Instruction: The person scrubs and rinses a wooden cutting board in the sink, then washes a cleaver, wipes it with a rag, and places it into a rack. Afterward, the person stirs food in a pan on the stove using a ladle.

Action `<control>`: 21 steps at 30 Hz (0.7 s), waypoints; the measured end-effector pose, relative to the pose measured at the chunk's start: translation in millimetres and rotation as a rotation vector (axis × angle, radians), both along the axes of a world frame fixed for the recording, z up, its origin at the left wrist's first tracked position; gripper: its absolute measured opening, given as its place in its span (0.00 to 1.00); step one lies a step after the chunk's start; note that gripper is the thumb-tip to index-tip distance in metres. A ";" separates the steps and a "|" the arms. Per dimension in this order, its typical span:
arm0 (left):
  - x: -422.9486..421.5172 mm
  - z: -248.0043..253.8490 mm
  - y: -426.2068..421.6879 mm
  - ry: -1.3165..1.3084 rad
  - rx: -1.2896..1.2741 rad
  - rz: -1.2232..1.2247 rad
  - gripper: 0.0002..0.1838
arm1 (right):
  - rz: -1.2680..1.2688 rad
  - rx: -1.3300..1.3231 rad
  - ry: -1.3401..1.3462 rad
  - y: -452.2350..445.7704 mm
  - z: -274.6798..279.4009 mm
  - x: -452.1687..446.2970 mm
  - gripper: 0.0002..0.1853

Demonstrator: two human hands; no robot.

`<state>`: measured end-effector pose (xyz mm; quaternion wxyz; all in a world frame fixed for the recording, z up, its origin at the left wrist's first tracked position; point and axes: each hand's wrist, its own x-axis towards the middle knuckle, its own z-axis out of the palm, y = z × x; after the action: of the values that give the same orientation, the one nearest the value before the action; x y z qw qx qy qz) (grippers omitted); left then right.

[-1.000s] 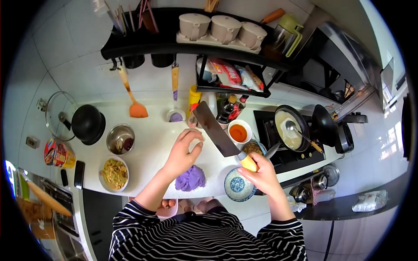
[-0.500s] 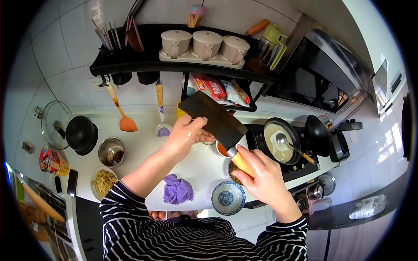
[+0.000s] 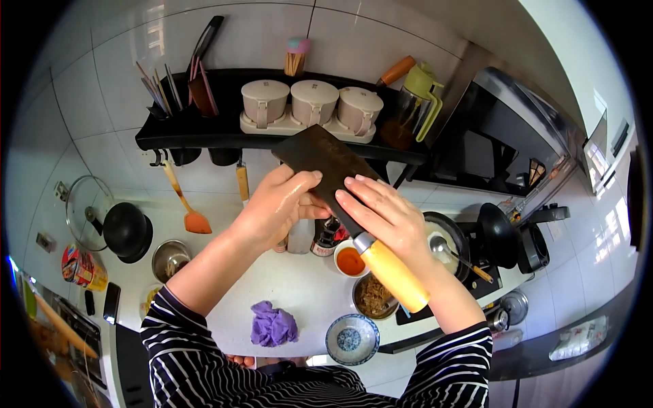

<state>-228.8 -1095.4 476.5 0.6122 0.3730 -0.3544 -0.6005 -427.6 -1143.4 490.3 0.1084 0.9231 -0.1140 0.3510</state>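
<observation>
A cleaver with a dark, broad blade (image 3: 324, 155) and a yellow wooden handle (image 3: 396, 275) is held up over the counter, the handle slanting down to the right. My left hand (image 3: 275, 202) is closed on the blade's lower left edge, thumb on top. Across the blade near the handle lie the fingers of my right hand (image 3: 389, 217), held together; its thumb is hidden. No fingers wrap the handle. Below on the counter are a crumpled purple cloth (image 3: 273, 324), a blue-patterned bowl (image 3: 352, 340), a white bowl of orange liquid (image 3: 349, 261) and a metal bowl of brown food (image 3: 374, 298).
A black frying pan (image 3: 454, 230) with a ladle (image 3: 445, 249) sits on the stove at right. Behind stands a black shelf (image 3: 204, 138) with lidded canisters (image 3: 313, 102). An orange spatula (image 3: 196, 223) hangs on the left, above a metal bowl (image 3: 170, 261).
My right hand has shifted from the cleaver's handle up onto its blade. My left hand stays on the blade's edge. The view has tilted slightly, showing bottles behind the hands.
</observation>
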 end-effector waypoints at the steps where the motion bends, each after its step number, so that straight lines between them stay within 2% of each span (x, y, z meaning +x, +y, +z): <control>1: 1.6 5.5 -4.4 0.023 -0.035 -0.025 0.14 | 0.009 -0.046 -0.024 -6.0 4.8 2.9 0.23; 3: 8.9 13.8 -20.1 0.069 -0.088 -0.126 0.17 | 0.045 -0.190 -0.078 -28.6 15.2 8.4 0.22; 6: 16.6 34.5 -32.1 0.124 -0.130 -0.210 0.22 | 0.064 -0.252 -0.148 -54.5 39.2 17.5 0.21; 7: 10.1 43.6 -30.3 0.100 -0.174 -0.078 0.22 | 0.028 -0.141 -0.148 -50.8 53.3 18.2 0.20; 10: 12.6 50.1 -37.2 -0.116 -0.309 0.193 0.23 | 0.100 -0.068 -0.207 -89.9 69.0 24.4 0.18; 11: 11.8 54.3 -40.6 -0.159 -0.333 0.260 0.23 | -0.004 -0.029 -0.141 -95.3 76.6 25.5 0.19; 13: 17.2 57.5 -56.2 -0.311 -0.467 0.351 0.21 | -0.440 -0.596 0.064 -109.5 79.3 31.4 0.16; 15: 25.6 59.9 -76.0 -0.441 -0.581 0.448 0.20 | -0.289 -0.239 -0.104 -141.0 85.1 43.1 0.11; 19: 41.6 67.6 -103.9 -0.639 -0.706 0.530 0.19 | -0.186 -0.021 -0.127 -139.8 107.5 65.0 0.06; 21: 44.3 73.4 -112.0 -0.706 -0.726 0.521 0.19 | -0.274 0.002 -0.058 -147.7 112.2 71.7 0.06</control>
<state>-184.5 -1207.4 550.0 0.6735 0.3918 -0.6174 -0.1084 -355.9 -1291.1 602.6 0.1509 0.8884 -0.2426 0.3592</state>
